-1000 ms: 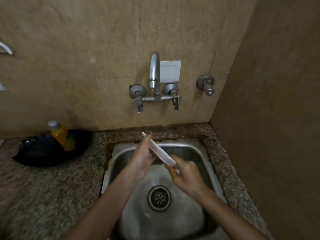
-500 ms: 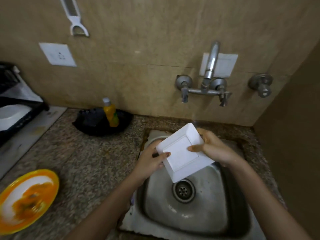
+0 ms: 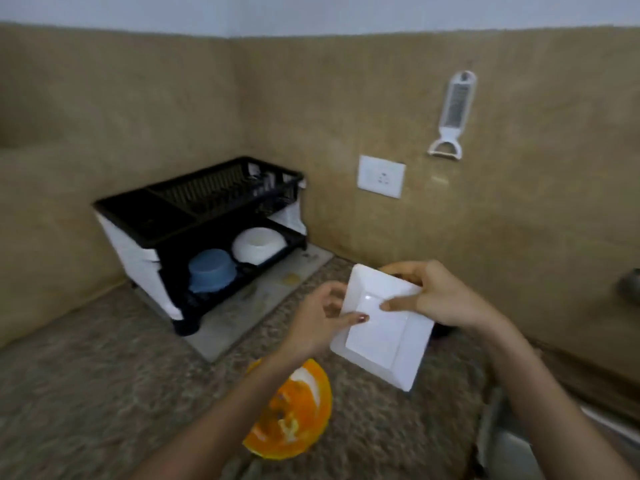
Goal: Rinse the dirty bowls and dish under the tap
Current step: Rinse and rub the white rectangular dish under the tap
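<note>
Half a second ago the white square dish [image 3: 382,327] was held over the sink under the tap; now the view has swung left, the sink and tap are out of frame, and the dish is held in the air over the granite counter [image 3: 86,386]. It is tilted, its underside facing the camera. Both hands hold it: the left hand [image 3: 320,320] grips the left edge, thumb pressed on the raised base and fingers curled behind, while the right hand [image 3: 440,294] clamps the top right corner, thumb on the base and fingers wrapped over the rim. One orange plate [image 3: 294,414], smeared with food, lies on the counter below the left forearm, just beside the dish's lower edge in the picture. One black two-tier dish rack [image 3: 201,216] stands in the corner, and its lower shelf carries two bowls: one blue bowl [image 3: 211,271] and one white bowl [image 3: 258,244], side by side. On the wall hang one white socket plate [image 3: 381,176] and one peeler [image 3: 450,116].
</note>
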